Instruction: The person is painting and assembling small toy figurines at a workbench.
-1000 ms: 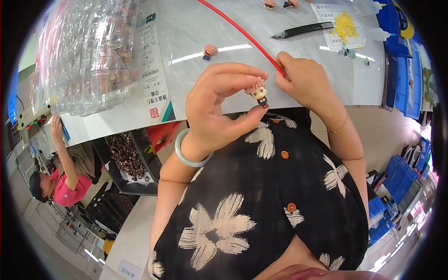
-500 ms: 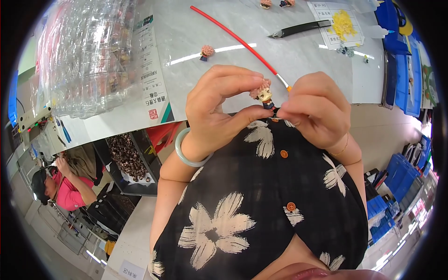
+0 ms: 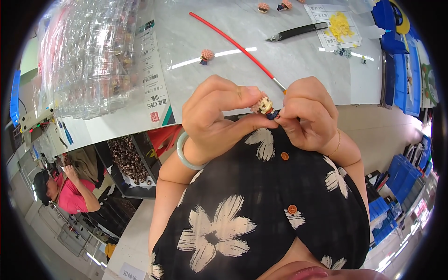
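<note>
Between my two hands, just off the table's near edge, is a small figurine [image 3: 266,106] with pink hair and a dark blue outfit. My left hand [image 3: 217,109] pinches its head and side between thumb and fingers. The fingers of my right hand [image 3: 310,114] are closed at the figurine's lower end; what lies inside that pinch is hidden. Beyond my right hand, a thin red-handled paintbrush [image 3: 233,44] rests on the table, its tip partly covered by the fingers. Another pink-haired figurine [image 3: 206,56] lies on the table past my left hand.
A black craft knife [image 3: 298,31] lies beside a paper sheet [image 3: 330,44] bearing yellow crumbs [image 3: 340,27]. More figurines [image 3: 283,5] are at the far edge. Stacked clear plastic trays [image 3: 91,60] stand at left. A black bin [image 3: 148,158] holds small brown parts. A person in pink [image 3: 77,193] works at far left.
Both hands have come slightly nearer my body and lower. The figurine has tilted, its head turning toward my left hand. The person at left has lowered a hand.
</note>
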{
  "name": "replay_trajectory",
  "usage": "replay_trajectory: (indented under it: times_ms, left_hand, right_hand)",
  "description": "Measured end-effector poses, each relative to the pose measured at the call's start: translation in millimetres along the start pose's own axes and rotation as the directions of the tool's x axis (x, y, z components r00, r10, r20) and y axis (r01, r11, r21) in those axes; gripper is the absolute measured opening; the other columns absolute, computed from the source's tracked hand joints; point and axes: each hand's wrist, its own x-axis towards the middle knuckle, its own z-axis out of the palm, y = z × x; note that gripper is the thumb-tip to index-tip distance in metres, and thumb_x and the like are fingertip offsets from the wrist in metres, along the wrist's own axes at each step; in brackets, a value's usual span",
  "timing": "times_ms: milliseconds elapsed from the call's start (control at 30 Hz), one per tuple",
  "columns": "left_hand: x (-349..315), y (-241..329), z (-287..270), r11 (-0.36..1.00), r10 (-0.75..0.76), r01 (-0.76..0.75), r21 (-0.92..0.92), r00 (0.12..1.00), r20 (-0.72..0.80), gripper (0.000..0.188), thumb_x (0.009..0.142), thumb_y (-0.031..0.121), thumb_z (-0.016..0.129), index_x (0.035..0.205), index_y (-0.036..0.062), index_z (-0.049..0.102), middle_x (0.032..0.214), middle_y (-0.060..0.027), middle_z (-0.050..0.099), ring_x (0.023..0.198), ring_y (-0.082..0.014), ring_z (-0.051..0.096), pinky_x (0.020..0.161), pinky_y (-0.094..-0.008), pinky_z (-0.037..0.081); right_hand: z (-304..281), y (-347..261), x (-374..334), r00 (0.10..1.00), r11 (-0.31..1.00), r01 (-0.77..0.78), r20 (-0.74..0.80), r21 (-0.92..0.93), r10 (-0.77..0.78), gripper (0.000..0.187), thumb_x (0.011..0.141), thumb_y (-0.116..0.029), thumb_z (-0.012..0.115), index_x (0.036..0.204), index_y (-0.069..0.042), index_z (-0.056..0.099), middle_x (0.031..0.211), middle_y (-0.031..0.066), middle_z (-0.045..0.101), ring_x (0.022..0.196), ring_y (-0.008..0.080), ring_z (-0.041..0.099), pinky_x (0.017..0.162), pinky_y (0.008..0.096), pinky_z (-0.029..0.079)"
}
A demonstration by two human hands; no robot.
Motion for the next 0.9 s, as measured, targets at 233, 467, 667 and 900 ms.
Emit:
replay_trajectory:
  times_ms: [233,467,667,900]
  left_hand:
    - [5,6,6,0.997,0.02,-0.019,0.072,1.0,0.001,0.039,0.049,0.011,0.081,0.082,0.0009,0.061,0.072,-0.0071,0.058,0.062,-0.0154,0.059,0.054,-0.0219,0.048]
    - [3,-6,8,0.8,-0.344,0.373,-0.47,0.927,0.149,0.04,0.068,-0.011,0.062,0.105,-0.0063,0.05,0.108,-0.0154,0.048,0.091,-0.0228,0.057,0.081,-0.0318,0.05]
    - [6,4,1,0.76,-0.354,0.4,-0.512,0.916,0.191,0.04,0.071,-0.012,0.057,0.11,-0.0069,0.048,0.11,-0.0162,0.048,0.098,-0.0257,0.056,0.083,-0.0332,0.048]
    - [3,6,-5,0.788,-0.301,0.362,-0.499,0.932,0.2,0.043,0.075,-0.006,0.057,0.115,-0.0036,0.043,0.113,-0.0191,0.046,0.1,-0.0229,0.053,0.086,-0.0415,0.047]
  right_hand:
    - [2,3,-3,0.984,0.975,-0.15,-0.076,0.166,0.164,0.015,0.066,-0.002,0.066,0.076,-0.003,0.055,0.071,0.0069,0.053,0.062,0.0195,0.049,0.052,0.0274,0.04]
    - [-20,38,0,0.97,0.951,-0.235,0.009,-0.201,0.242,0.018,0.073,-0.003,0.06,0.091,0.0,0.055,0.085,0.01,0.056,0.076,0.023,0.052,0.068,0.0295,0.041]
    - [-34,89,-6,0.958,0.701,-0.156,0.068,-0.696,0.28,0.024,0.071,-0.004,0.059,0.095,-0.009,0.059,0.093,0.005,0.057,0.092,0.024,0.051,0.079,0.0338,0.038]
    - [-26,101,-6,0.95,0.725,-0.1,0.152,-0.681,0.274,0.02,0.071,-0.004,0.059,0.09,-0.008,0.056,0.093,0.005,0.057,0.093,0.0221,0.052,0.08,0.0334,0.038]
